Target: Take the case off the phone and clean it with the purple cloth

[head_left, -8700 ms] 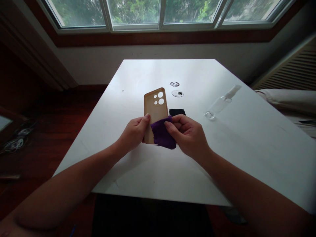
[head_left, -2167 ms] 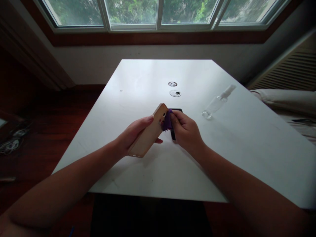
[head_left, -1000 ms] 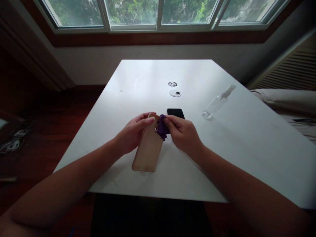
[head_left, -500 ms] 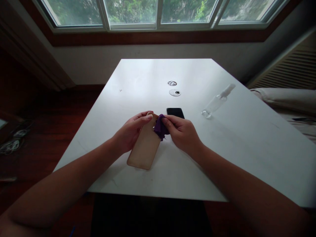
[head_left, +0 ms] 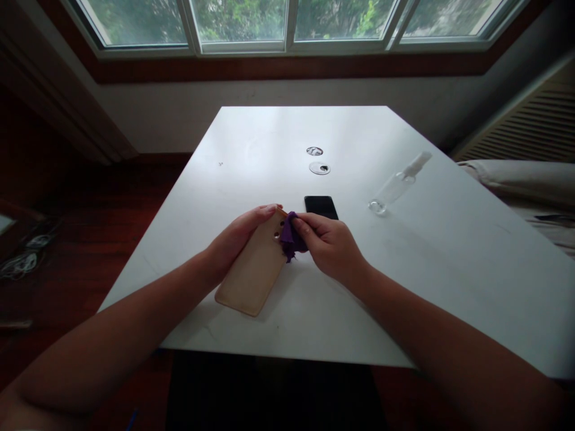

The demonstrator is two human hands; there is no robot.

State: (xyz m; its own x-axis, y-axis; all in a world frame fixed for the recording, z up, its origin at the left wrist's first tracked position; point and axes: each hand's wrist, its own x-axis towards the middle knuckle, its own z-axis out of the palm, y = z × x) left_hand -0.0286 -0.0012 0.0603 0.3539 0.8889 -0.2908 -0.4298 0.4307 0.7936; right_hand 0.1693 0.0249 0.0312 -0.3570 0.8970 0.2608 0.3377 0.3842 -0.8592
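My left hand (head_left: 236, 240) grips a tan phone case (head_left: 251, 272) by its far end, near the camera holes, and holds it tilted over the white table (head_left: 251, 149). My right hand (head_left: 330, 245) pinches a small purple cloth (head_left: 290, 236) and presses it against the case's upper right edge. A black phone (head_left: 320, 206) lies flat on the table just beyond my right hand, partly hidden by my fingers.
A clear spray bottle (head_left: 398, 184) lies on its side at the right of the table. Two small round discs (head_left: 318, 160) sit past the phone. A window runs along the far wall, a bed edge (head_left: 521, 179) shows at right, and dark floor lies at left.
Over the last second the case's near end has swung leftward and lower, so it lies more slanted. The cloth stays pinched at the case's upper right edge.
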